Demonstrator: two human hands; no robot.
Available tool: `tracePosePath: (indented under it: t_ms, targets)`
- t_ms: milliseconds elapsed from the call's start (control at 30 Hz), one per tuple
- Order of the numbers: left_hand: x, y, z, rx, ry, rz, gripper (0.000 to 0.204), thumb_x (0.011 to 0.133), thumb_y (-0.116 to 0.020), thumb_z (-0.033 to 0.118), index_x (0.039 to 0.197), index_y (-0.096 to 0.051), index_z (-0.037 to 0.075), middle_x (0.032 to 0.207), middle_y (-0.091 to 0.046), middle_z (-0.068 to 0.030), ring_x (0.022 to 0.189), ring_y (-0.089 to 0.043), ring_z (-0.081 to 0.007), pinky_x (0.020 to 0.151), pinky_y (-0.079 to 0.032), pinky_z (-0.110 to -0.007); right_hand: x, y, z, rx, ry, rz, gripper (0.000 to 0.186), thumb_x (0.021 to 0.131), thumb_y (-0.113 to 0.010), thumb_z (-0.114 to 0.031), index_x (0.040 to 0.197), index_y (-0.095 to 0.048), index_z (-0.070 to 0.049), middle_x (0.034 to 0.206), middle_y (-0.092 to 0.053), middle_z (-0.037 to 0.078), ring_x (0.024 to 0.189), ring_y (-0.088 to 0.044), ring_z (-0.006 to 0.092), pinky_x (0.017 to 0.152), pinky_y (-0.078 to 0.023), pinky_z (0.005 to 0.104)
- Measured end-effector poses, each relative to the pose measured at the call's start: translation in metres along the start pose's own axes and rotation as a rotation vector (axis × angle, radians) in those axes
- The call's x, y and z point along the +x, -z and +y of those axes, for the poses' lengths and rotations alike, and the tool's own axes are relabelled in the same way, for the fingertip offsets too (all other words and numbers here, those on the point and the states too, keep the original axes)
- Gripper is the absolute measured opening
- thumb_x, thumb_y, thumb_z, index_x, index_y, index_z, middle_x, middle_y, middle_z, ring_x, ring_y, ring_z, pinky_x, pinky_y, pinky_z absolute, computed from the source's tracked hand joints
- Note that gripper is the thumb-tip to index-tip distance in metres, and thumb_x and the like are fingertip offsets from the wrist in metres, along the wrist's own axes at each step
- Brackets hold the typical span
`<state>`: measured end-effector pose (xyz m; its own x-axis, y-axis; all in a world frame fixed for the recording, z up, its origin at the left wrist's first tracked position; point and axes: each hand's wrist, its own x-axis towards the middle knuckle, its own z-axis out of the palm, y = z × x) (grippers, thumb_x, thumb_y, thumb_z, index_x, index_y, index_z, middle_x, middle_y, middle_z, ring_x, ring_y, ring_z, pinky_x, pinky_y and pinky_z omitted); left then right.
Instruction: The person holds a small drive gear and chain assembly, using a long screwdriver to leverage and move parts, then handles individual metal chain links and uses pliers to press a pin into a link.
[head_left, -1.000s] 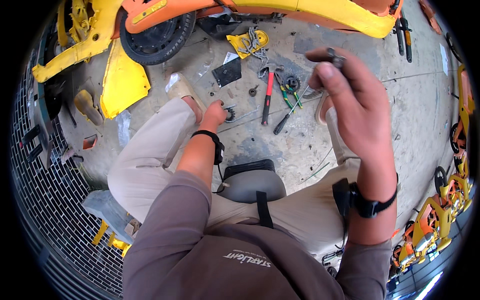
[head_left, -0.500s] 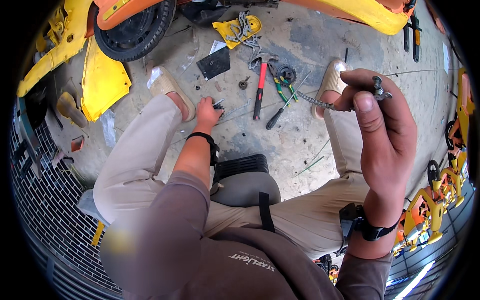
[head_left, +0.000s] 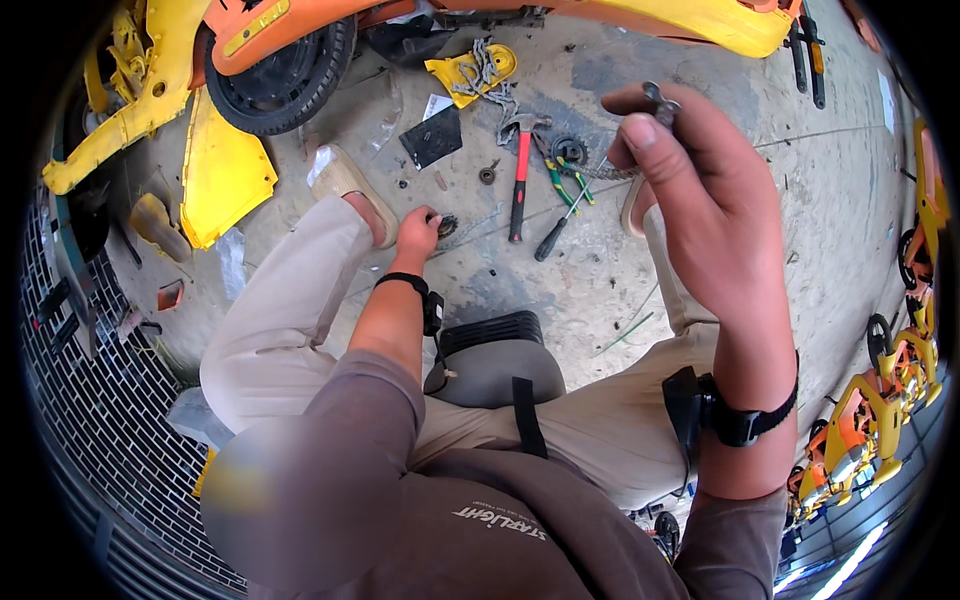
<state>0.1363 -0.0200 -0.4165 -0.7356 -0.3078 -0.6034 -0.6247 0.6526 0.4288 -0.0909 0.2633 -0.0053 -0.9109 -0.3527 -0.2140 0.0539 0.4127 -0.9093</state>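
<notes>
Down on the concrete between my feet, my left hand (head_left: 418,236) pinches a small dark toothed sprocket (head_left: 447,226) by its edge. Raised at the right, my right hand (head_left: 690,175) is closed, thumb against the fingers, on a metal chain (head_left: 607,173). A small metal piece (head_left: 660,104) sticks out above its fingers; whether it belongs to the chain I cannot tell. The chain runs down toward a round dark sprocket (head_left: 570,150) on the floor. Beside that lie green-handled pliers (head_left: 557,183), a screwdriver (head_left: 552,238) and a red-handled hammer (head_left: 521,180).
A black tyred wheel (head_left: 285,85) under orange and yellow bodywork stands at the far left. A yellow panel (head_left: 225,175) leans near it. A yellow cover (head_left: 470,75) with grey chain on it, a black sheet (head_left: 432,138) and a small ring (head_left: 487,175) lie ahead.
My right hand has moved left and a little up with the chain, coming nearer the tools. The left hand has turned slightly, showing more of the small sprocket.
</notes>
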Motion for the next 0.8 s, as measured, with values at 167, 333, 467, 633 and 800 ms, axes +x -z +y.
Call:
tracePosePath:
  t_ms: [167,333,467,633,800]
  targets:
    - [-0.011,0.011,0.0,0.05,-0.056,0.129,0.021,0.095,-0.067,0.024,0.102,-0.067,0.005,0.106,-0.067,-0.0202,0.102,-0.063,-0.0392,0.089,-0.05,-0.048,0.003,0.001,0.007,-0.06,0.106,-0.011,0.024,0.104,-0.061,-0.018,0.12,-0.066,0.0,0.091,-0.066,0.003,0.081,-0.061,0.0102,0.075,-0.051,0.026]
    - [-0.011,0.015,0.009,0.136,0.01,0.065,0.022,0.096,-0.065,0.023,0.105,-0.063,0.004,0.105,-0.068,-0.0226,0.104,-0.063,-0.0397,0.091,-0.049,-0.049,0.003,0.001,-0.001,-0.115,0.08,-0.02,0.024,0.103,-0.062,-0.019,0.118,-0.066,0.0,0.089,-0.068,0.004,0.083,-0.062,0.0096,0.077,-0.052,0.0264]
    - [0.001,-0.001,0.0,0.123,0.029,0.024,0.024,0.094,-0.067,0.024,0.104,-0.061,0.002,0.102,-0.069,-0.0232,0.101,-0.065,-0.041,0.088,-0.051,-0.049,0.002,0.001,-0.001,-0.146,0.037,-0.042,0.024,0.102,-0.063,-0.019,0.117,-0.066,0.0,0.088,-0.068,0.005,0.082,-0.061,0.0096,0.076,-0.052,0.0267]
    - [0.019,-0.005,0.002,0.038,-0.013,-0.096,0.036,0.088,-0.074,0.025,0.111,-0.059,0.001,0.093,-0.069,-0.0191,0.09,-0.067,-0.0356,0.08,-0.053,-0.044,0.005,0.002,0.006,-0.185,0.077,-0.018,0.024,0.102,-0.064,-0.019,0.117,-0.066,0.0,0.088,-0.068,0.005,0.081,-0.06,0.0102,0.074,-0.051,0.0272]
    - [0.033,-0.012,-0.014,-0.391,0.131,-0.167,0.039,0.086,-0.077,0.018,0.118,-0.059,0.002,0.093,-0.068,-0.0092,0.083,-0.065,-0.0213,0.075,-0.054,-0.036,0.01,-0.004,0.004,-0.238,0.127,-0.046,0.023,0.101,-0.065,-0.018,0.116,-0.066,-0.001,0.087,-0.067,0.005,0.08,-0.059,0.0099,0.073,-0.05,0.0266]
